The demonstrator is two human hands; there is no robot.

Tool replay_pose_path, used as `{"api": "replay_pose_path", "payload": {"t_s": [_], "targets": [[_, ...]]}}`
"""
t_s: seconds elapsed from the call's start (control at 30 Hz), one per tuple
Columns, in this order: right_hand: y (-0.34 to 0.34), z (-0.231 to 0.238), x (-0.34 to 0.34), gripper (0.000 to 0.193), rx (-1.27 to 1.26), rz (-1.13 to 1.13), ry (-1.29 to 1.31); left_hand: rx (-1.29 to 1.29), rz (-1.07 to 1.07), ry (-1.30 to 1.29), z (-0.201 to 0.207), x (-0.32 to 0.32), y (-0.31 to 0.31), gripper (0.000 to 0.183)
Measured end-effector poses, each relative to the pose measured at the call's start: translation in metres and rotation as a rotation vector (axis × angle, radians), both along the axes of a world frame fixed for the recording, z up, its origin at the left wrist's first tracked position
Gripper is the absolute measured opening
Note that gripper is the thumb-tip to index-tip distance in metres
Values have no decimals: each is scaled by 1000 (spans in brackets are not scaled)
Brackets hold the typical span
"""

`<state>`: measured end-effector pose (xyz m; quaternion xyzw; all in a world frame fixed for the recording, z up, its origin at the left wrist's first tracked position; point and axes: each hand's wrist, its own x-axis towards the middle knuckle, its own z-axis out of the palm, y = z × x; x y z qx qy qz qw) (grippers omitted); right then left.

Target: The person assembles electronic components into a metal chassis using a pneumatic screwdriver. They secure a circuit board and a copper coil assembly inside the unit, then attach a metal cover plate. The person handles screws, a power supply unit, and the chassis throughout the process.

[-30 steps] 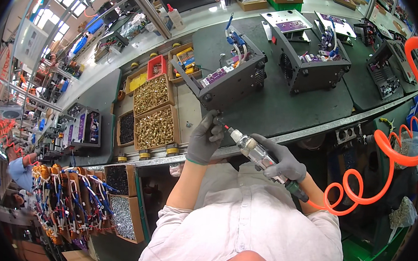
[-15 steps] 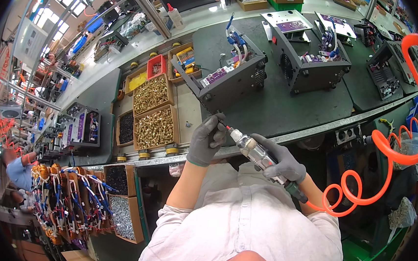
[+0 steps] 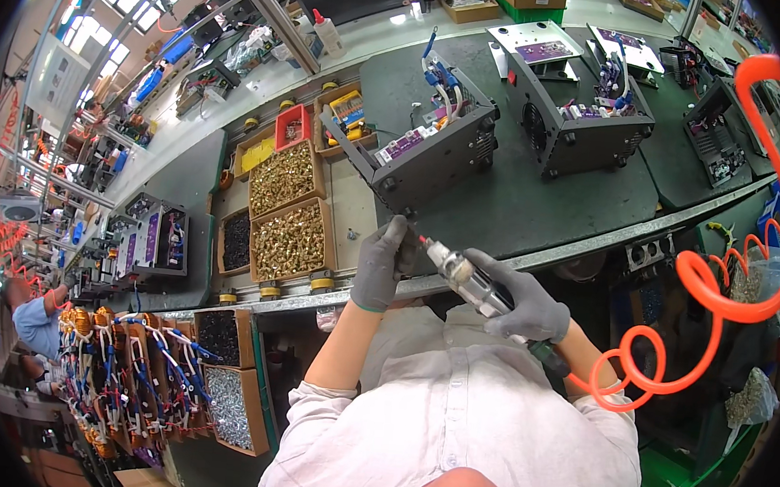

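Note:
My right hand (image 3: 539,308), in a grey glove, is wrapped round a silver air screwdriver (image 3: 471,280). Its red-collared tip points up and left, close to my left hand's fingers. My left hand (image 3: 379,266), gloved too, is closed with thumb and fingers pinched together; a small dark bit shows at the fingertips, too small to name. Just beyond it stands a dark metal housing (image 3: 438,160) with circuit boards and blue-and-white cables inside. An orange coiled air hose (image 3: 646,360) runs from the screwdriver's rear end off to the right.
To the left sit cardboard trays of brass fittings (image 3: 289,240) and a red bin (image 3: 292,126). A second dark housing (image 3: 590,140) stands farther right on the green mat (image 3: 521,208). Wired coils (image 3: 128,369) and a tray of silver screws (image 3: 232,405) lie at lower left.
The screwdriver and my right hand have shifted slightly left. My left hand has turned a little, its fingers drawn closer together. The hose coils have swung.

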<state>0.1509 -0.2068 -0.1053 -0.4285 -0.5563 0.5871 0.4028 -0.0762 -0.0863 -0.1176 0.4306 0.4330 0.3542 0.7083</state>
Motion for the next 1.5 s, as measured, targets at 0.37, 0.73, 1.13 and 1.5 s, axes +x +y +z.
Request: {"api": "replay_pose_path", "payload": {"t_s": [0.37, 0.73, 1.13, 1.5], "targets": [[37, -17, -17, 100, 30, -145, 167, 712, 497, 210, 2, 4, 46, 17], [39, -9, -34, 106, -167, -210, 411, 218, 261, -336, -10, -19, 55, 15], [9, -10, -17, 114, -311, 31, 431, -553, 137, -1011, -64, -20, 22, 30], [6, -10, -19, 115, -337, 97, 398, -275, -1, -901, -48, -8, 13, 30]]}}
